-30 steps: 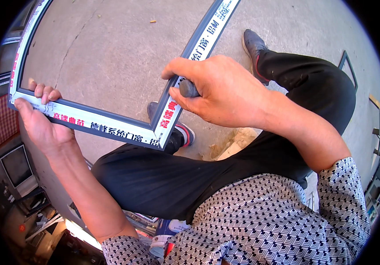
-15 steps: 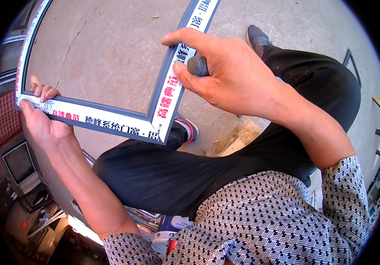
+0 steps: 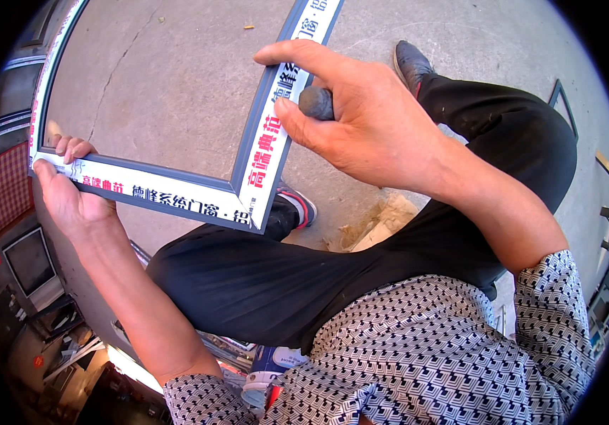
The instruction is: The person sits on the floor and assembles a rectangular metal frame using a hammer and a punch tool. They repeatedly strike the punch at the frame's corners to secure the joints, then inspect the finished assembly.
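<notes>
A grey metal window frame (image 3: pixel 177 193), its faces covered in white printed protective film, is held up over my lap, and its far end runs out of view. My left hand (image 3: pixel 70 188) is closed round the frame's left corner, fingertips over the inner edge and thumb on the film. At the right side bar, my right hand (image 3: pixel 371 117) has its index finger and thumb against the frame. A dark, round-ended handle (image 3: pixel 316 103) sticks out between that thumb and index finger; the rest of it is hidden in and behind the hand.
Under the frame lies a concrete floor (image 3: pixel 170 85) with a crack. My black-trousered legs (image 3: pixel 262 276) are spread, with a yellowish block (image 3: pixel 382 223) between them. Framed panels (image 3: pixel 29 262) and clutter stand at the left. A paint bucket (image 3: pixel 269 365) is close by my left side.
The frame's right side has shifted slightly left, and my right hand has moved with it. My left hand keeps its hold on the corner.
</notes>
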### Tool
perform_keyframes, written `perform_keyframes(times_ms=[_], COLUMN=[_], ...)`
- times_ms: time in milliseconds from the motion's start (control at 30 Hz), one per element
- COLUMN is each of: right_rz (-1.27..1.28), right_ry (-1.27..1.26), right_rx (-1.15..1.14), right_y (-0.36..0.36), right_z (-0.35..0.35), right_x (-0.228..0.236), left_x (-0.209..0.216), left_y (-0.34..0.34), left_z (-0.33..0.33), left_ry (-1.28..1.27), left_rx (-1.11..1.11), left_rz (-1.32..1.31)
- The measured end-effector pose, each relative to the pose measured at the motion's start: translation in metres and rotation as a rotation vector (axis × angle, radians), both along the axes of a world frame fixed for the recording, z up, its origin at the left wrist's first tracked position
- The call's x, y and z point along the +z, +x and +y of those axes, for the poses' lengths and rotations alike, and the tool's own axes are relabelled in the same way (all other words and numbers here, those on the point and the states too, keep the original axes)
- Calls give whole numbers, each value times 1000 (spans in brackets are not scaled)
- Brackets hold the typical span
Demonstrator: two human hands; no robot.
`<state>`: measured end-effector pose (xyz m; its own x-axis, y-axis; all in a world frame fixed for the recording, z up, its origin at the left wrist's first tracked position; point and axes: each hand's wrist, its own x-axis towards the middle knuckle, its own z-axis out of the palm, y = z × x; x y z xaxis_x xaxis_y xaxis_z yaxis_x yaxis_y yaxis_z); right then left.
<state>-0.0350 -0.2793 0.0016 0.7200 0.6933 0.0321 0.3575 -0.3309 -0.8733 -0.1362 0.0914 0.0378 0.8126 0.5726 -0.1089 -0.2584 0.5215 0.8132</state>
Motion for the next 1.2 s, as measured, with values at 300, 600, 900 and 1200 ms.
perform_keyframes(times_ms=[300,600,900,1200], right_rz=[-27,-27,-26,-19], right_ry=[69,103,148,145], right_rx=[-18,-29,-48,-55], right_y=[-1,-2,-4,-4], right_z=[0,1,2,2], right_x=[-6,-9,-13,-12], left_x=[3,3,1,3], left_y=[3,4,3,5], left_z=[-4,-7,-5,-7], left_ry=[9,11,1,16], left_rx=[16,39,22,59], left_rz=[13,25,5,25])
